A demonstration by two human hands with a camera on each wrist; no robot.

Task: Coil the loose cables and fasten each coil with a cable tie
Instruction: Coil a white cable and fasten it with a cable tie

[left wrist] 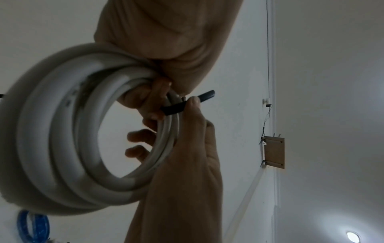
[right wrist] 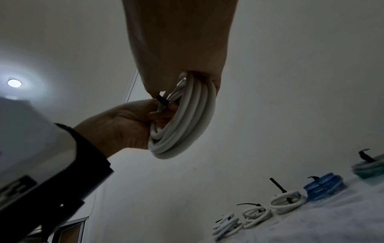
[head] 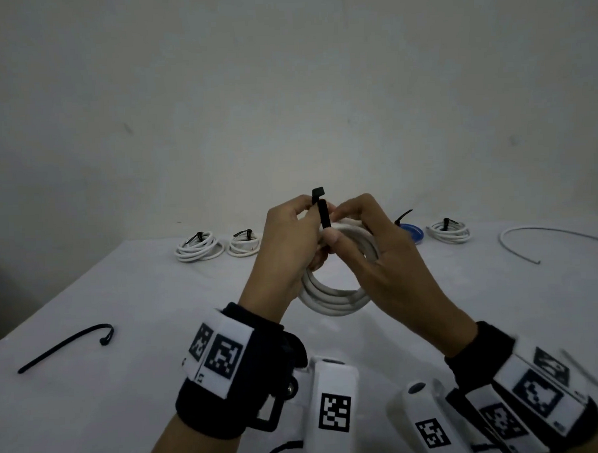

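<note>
A white cable coil [head: 331,298] is held upright above the table, between both hands. A black cable tie [head: 324,218] wraps over its top, with one end sticking up. My left hand [head: 288,240] grips the coil from the left, its fingers curled through the ring, and its fingertips hold the tie's upper end. My right hand [head: 377,250] pinches the tie against the coil, thumb in front and fingers behind. In the left wrist view the right thumb lies on the tie [left wrist: 174,108], beside the coil [left wrist: 62,131]. The right wrist view shows the coil [right wrist: 187,123] edge-on and the tie [right wrist: 162,100].
Tied coils line the table's far edge: two white coils [head: 199,249] [head: 244,244], a blue one [head: 411,231] and another white one [head: 448,231]. A loose white cable [head: 548,231] lies at the right. A spare black tie [head: 66,346] lies at the near left.
</note>
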